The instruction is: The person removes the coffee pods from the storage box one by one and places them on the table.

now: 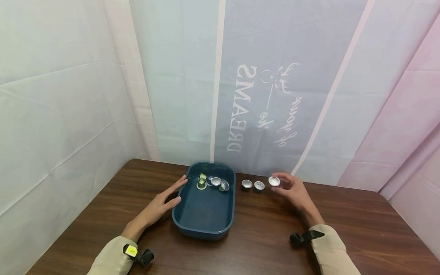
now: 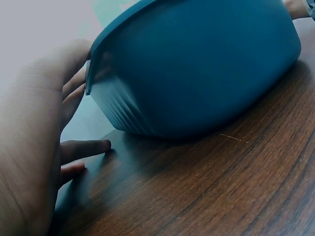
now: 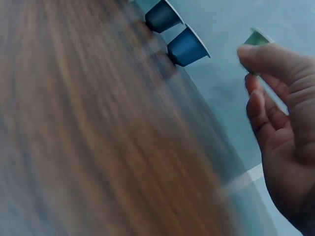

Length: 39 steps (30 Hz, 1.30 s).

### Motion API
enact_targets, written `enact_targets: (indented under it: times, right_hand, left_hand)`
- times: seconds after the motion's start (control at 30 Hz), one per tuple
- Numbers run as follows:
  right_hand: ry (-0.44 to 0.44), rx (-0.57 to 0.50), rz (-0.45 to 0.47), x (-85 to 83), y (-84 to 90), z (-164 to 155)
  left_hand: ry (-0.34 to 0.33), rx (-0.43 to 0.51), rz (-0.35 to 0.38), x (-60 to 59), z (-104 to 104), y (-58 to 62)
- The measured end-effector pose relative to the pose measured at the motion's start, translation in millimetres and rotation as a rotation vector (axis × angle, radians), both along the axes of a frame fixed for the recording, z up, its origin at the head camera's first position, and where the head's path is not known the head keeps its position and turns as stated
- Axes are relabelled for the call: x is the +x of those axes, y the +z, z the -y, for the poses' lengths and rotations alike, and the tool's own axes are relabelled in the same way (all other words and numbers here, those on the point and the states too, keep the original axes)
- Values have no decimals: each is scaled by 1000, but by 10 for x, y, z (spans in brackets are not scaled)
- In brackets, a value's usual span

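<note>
My right hand pinches a green coffee capsule between thumb and fingers, its silver lid facing up. In the right wrist view, that capsule's green side shows above the thumb. Two blue capsules stand beside it on the table, lids up, in a row toward the bin. My left hand rests against the left rim of a dark blue bin, fingers spread and fairly straight. Inside the bin, near its far end, lie several capsules, some green, some showing silver lids.
The dark wooden table ends at a hanging cloth with mirrored lettering, close behind the bin and capsules. More pale cloth hangs at the left, and pink cloth at the right. Each wrist bears a small black camera.
</note>
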State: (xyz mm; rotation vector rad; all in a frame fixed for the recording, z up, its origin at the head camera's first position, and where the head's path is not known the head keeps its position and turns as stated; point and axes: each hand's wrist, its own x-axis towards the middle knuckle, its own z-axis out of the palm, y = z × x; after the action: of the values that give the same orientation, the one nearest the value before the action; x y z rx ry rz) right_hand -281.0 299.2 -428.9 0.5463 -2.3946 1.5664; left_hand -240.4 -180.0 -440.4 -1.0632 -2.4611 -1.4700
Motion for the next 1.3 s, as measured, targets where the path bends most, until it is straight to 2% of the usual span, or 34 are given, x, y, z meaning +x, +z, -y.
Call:
enact_targets:
  times: [0.1,0.3,0.5,0.6,0.73,0.83,0.93,1.2,1.3]
  right_hand:
    - [-13,15,13,-19,-55,-17]
    - [-43,66,41,-17,-77,-10]
    - [-7,104,39,107,80,100]
    - [0,130,36,153,132,141]
    - [-9,172,32,179,144,163]
    - [-19,211,34,196,155,176]
    - [-15,236,33,197,149,174]
    - [-51,252,56,23,-115,43]
    - [-53,240,57,-1,-150,26]
  left_hand:
    - [-8,2,5,-26,12,-29]
    - [-9,-3,22,-22,17,-15]
    - [-5,0,19,-14,15,-3]
    - [-6,9,31,51,-16,90]
    - [-9,9,36,47,-15,88]
    - [-2,-4,28,-16,14,-2]
    - [2,-7,25,-12,12,1]
    - [-4,7,15,-19,5,-10]
    - [-4,0,19,-20,9,-10]
